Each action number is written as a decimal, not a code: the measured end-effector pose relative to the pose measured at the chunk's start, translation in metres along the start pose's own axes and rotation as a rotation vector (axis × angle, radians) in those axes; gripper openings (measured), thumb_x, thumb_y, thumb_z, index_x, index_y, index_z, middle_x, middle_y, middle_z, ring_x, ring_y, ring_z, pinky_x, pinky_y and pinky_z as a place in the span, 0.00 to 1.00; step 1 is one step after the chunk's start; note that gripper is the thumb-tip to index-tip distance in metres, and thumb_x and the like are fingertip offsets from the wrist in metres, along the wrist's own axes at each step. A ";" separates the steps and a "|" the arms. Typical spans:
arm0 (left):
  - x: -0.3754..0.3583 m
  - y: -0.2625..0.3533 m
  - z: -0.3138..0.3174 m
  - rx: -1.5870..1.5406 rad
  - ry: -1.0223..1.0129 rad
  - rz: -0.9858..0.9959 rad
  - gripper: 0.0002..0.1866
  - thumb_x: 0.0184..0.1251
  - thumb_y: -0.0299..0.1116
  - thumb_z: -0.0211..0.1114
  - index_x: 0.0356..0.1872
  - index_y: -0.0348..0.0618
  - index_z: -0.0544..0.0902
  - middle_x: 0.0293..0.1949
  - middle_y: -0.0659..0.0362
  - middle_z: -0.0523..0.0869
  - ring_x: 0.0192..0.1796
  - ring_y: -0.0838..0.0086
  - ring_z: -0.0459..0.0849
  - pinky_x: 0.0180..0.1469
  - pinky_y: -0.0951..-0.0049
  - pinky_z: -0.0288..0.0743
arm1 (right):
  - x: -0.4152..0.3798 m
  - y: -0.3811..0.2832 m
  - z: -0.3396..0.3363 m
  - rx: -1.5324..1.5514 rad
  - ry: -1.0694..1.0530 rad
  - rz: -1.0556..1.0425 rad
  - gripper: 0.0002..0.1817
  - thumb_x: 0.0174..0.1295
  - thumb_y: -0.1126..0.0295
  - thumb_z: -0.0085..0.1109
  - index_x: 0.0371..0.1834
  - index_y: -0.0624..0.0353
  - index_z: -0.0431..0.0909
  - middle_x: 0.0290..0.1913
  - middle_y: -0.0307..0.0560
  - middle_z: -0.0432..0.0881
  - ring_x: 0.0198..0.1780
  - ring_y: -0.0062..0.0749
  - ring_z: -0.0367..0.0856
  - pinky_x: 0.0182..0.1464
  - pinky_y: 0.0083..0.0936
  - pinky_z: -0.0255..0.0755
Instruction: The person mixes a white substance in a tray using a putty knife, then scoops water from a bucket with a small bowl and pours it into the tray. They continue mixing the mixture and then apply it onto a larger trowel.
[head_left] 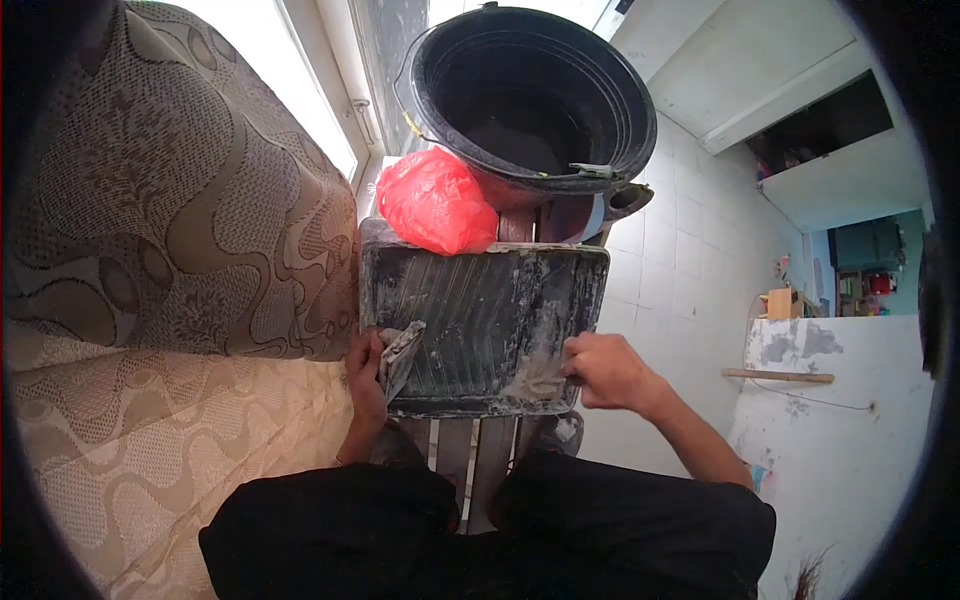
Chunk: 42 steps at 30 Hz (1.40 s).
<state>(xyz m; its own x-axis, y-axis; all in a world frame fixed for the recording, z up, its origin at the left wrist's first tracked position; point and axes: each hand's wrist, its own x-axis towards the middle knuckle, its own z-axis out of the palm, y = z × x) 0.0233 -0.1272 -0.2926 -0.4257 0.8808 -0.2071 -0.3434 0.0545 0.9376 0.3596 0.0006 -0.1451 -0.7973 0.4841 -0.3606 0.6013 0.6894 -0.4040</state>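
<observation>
A black paint tray [450, 330] with ribs and dried grey-white smears lies in front of my knees. At its near left edge, my left hand [367, 378] grips a flat, plaster-caked scraper-like piece [402, 358], tilted over the tray's rim. My right hand [608, 372] is closed at the tray's right edge, beside a patch of pale grey paste [540, 375]. What its fingers hold, if anything, is hidden.
Beyond the tray stand a large black bucket [530, 100] and a red plastic bag [436, 202]. Wooden slats [496, 460] show beneath the tray. A patterned curtain [180, 200] hangs at left; white floor tiles [670, 250] lie at right.
</observation>
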 end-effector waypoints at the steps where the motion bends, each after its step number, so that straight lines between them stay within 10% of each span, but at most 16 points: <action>1: -0.001 0.003 0.003 -0.050 0.053 -0.073 0.17 0.82 0.39 0.56 0.42 0.33 0.82 0.38 0.60 0.79 0.47 0.72 0.76 0.72 0.67 0.56 | -0.002 -0.003 0.009 0.001 -0.001 0.005 0.08 0.38 0.73 0.68 0.25 0.59 0.86 0.38 0.50 0.81 0.45 0.48 0.83 0.46 0.43 0.82; 30: -0.001 0.009 0.006 -0.020 0.013 -0.087 0.16 0.82 0.39 0.55 0.44 0.32 0.81 0.44 0.58 0.75 0.48 0.71 0.75 0.56 0.72 0.66 | 0.038 0.033 -0.004 -0.049 0.104 -0.013 0.11 0.40 0.69 0.64 0.30 0.51 0.90 0.33 0.44 0.82 0.40 0.45 0.85 0.41 0.41 0.81; 42: -0.002 0.001 0.002 0.029 0.052 -0.089 0.17 0.83 0.39 0.54 0.42 0.33 0.83 0.42 0.54 0.83 0.58 0.68 0.75 0.79 0.60 0.46 | 0.029 0.021 0.007 -0.052 -0.080 0.045 0.15 0.39 0.70 0.66 0.34 0.53 0.91 0.36 0.49 0.83 0.45 0.48 0.85 0.46 0.41 0.81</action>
<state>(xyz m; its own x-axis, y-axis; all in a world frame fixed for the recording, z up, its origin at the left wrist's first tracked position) 0.0250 -0.1281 -0.2908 -0.4374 0.8466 -0.3033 -0.3576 0.1457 0.9224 0.3494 0.0260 -0.1699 -0.7617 0.4721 -0.4437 0.6310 0.6959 -0.3429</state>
